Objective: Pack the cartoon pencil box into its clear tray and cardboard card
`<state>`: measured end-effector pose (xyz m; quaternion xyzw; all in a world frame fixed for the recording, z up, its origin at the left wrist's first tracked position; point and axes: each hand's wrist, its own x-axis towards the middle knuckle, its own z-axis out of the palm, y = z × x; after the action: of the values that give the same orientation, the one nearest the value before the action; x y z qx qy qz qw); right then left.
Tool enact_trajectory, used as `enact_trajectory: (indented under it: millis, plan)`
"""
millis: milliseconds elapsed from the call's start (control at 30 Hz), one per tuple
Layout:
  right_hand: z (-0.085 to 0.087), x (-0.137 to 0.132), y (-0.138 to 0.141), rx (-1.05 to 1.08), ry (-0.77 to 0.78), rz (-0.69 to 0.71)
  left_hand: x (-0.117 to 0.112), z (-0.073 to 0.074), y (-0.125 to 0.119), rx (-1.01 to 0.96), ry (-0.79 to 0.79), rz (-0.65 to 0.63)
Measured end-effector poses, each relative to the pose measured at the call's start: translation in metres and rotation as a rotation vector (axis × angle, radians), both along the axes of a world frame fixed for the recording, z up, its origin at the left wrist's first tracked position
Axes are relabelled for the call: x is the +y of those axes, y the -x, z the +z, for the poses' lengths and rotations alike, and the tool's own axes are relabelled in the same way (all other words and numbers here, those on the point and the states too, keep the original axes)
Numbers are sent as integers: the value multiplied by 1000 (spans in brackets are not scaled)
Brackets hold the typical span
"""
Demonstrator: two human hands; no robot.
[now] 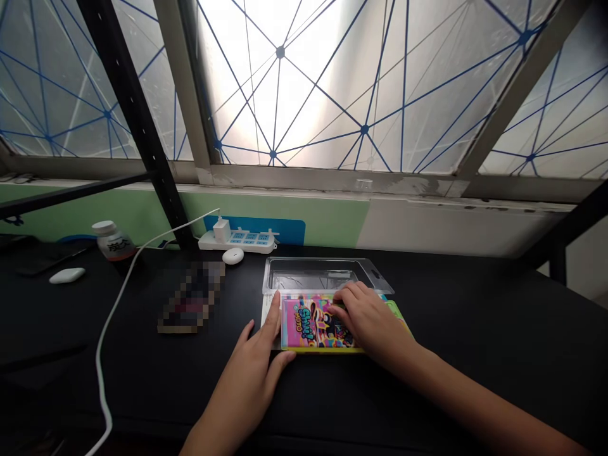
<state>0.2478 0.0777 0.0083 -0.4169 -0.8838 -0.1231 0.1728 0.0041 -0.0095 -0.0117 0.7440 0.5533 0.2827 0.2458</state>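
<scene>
A colourful printed packet (304,323) with a pink left part and bubble lettering lies flat on the black desk. A clear plastic blister case (311,269) with a hang slot sits open against its far edge. My left hand (259,364) has its fingers spread at the packet's left end, index finger along that side and thumb by the near left corner. Over the packet's right half, my right hand (370,316) has bent fingers closed on it, their tips partly hidden. Yellow and green edging shows along the near and right sides.
A white power strip (237,240) with a plugged-in cable (102,354) stands by the wall. Near it are a round white case (232,256), a blurred-out object (192,301), a white-capped bottle (113,240) and a white mouse-like item (67,275). Black metal posts (137,120) frame the desk.
</scene>
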Motion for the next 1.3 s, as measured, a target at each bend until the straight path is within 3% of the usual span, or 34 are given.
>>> enact_trajectory:
  millis: [367, 467, 567, 700, 800, 933, 1067, 1300]
  plan:
    - [2, 6, -2, 220, -39, 38, -1, 7, 1, 7, 25, -8]
    - [13, -9, -8, 266, -99, 75, 1, 15, 7, -28, 39, -38]
    - [33, -37, -21, 241, -114, 213, 5, 20, 16, -73, 75, -12]
    - [51, -70, -52, 44, 120, 289, 9, 17, 24, -7, 98, 42]
    - [40, -74, -86, 10, 309, 192, 8, 8, 24, 57, 53, 61]
    - [5, -61, -127, 120, 489, 11, 5, -2, 21, 122, 23, 50]
    - [-20, -48, -140, 221, 569, -74, 4, -5, 22, 132, 69, 65]
    - [-12, -41, -130, 495, 505, -166, 2, -2, 27, -18, 31, 54]
